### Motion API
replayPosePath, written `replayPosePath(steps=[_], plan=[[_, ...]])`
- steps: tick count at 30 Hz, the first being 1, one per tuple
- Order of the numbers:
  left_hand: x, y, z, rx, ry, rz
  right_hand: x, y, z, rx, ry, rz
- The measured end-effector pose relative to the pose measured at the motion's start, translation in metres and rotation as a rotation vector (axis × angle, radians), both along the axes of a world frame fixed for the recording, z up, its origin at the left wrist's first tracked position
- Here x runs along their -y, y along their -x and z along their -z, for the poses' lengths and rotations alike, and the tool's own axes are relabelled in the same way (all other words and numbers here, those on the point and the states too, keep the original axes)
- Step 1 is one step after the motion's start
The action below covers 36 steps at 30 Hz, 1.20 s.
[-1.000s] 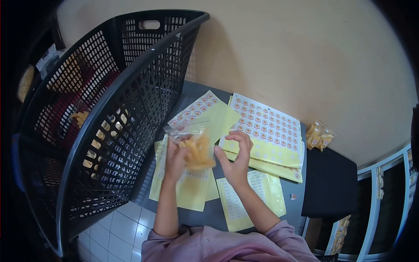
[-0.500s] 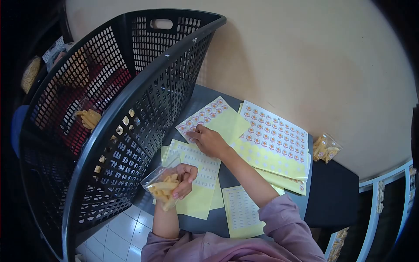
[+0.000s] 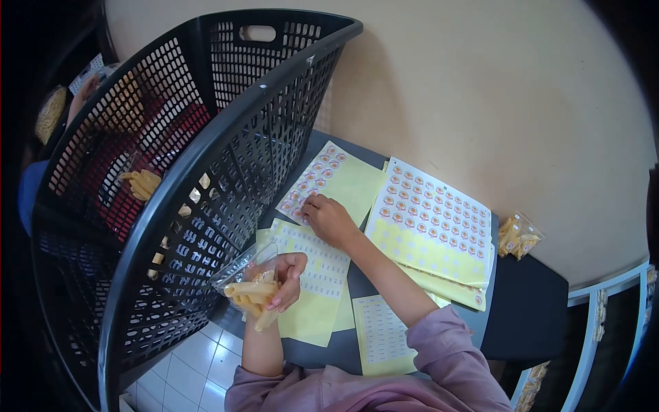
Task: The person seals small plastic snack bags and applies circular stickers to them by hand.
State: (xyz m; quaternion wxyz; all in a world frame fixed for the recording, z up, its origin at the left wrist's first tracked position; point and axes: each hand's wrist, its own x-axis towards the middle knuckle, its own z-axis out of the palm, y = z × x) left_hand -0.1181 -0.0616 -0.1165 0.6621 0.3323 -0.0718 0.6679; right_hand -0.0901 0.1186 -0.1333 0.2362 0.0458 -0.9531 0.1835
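Right hand (image 3: 331,220) fingertips pressed onto the near corner of the round-sticker sheet (image 3: 329,182) at frame centre, curled as if picking a sticker; pinch itself hidden. Left hand (image 3: 285,278) clenched around a clear snack bag (image 3: 250,288), down and left of the sheet, long axis slanting toward lower right. Black basket (image 3: 171,192) just left of it.

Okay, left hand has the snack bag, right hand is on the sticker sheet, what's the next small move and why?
Probably peel one round sticker off the sheet. The right hand has its fingertips on the near edge of the sticker sheet, right at the printed stickers, while the left hand holds the snack bag clear of the table, with no sticker that I can see on it.
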Motion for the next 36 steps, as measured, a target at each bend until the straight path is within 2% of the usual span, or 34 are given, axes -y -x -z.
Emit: replayPosePath(steps=[2, 4, 6, 8, 9, 10, 12, 16, 18, 19, 21, 28, 30, 31, 33, 34, 36], plan=[[0.0, -0.003, -0.007, 0.0, -0.013, -0.016, 0.001, -0.001, -0.002, 0.005, -0.011, 0.012], [0.003, -0.008, -0.016, 0.029, 0.233, -0.246, 0.0, -0.004, -0.006, 0.013, -0.023, 0.027], [-0.004, -0.003, -0.009, 0.017, 0.244, -0.236, -0.004, -0.007, -0.014, 0.108, 0.032, 0.027], [-0.013, -0.001, 0.001, 0.222, 0.529, -0.374, -0.007, -0.01, -0.017, 0.128, 0.057, 0.005], [-0.015, 0.006, 0.016, 0.291, 0.476, -0.279, -0.008, -0.01, -0.019, 0.149, 0.083, -0.019], [-0.017, 0.011, 0.022, 0.29, 0.477, -0.281, -0.009, -0.011, -0.018, 0.148, 0.083, -0.021], [-0.02, 0.018, 0.032, 0.358, 0.598, -0.227, -0.01, -0.011, -0.017, 0.126, 0.073, -0.036], [-0.021, 0.016, 0.031, 0.317, 0.552, -0.213, -0.008, -0.013, -0.015, 0.078, 0.087, -0.009], [-0.02, 0.011, 0.023, 0.159, 0.74, -0.256, -0.006, -0.016, -0.019, 0.101, 0.142, 0.032], [-0.021, 0.008, 0.015, 0.158, 0.74, -0.254, -0.006, -0.016, -0.019, 0.1, 0.142, 0.033], [-0.024, 0.004, -0.002, -0.186, 0.996, -0.262, -0.008, -0.017, -0.02, 0.141, 0.155, 0.033], [-0.032, 0.0, -0.013, -0.392, 1.098, -0.187, -0.015, -0.02, -0.023, 0.192, 0.23, 0.008], [-0.035, -0.003, -0.017, -0.648, 1.078, -0.233, -0.02, -0.02, -0.024, 0.232, 0.308, -0.054], [-0.038, -0.002, -0.012, -0.648, 1.078, -0.23, -0.021, -0.02, -0.022, 0.233, 0.309, -0.052], [-0.046, 0.0, 0.003, -1.173, 1.14, -0.38, -0.021, -0.019, -0.021, 0.211, 0.289, -0.079], [-0.047, 0.0, -0.002, -1.172, 1.142, -0.385, -0.022, -0.019, -0.021, 0.209, 0.288, -0.084], [-0.048, 0.0, -0.019, -1.432, 1.146, -0.368, -0.023, -0.021, -0.022, 0.19, 0.298, -0.103]])
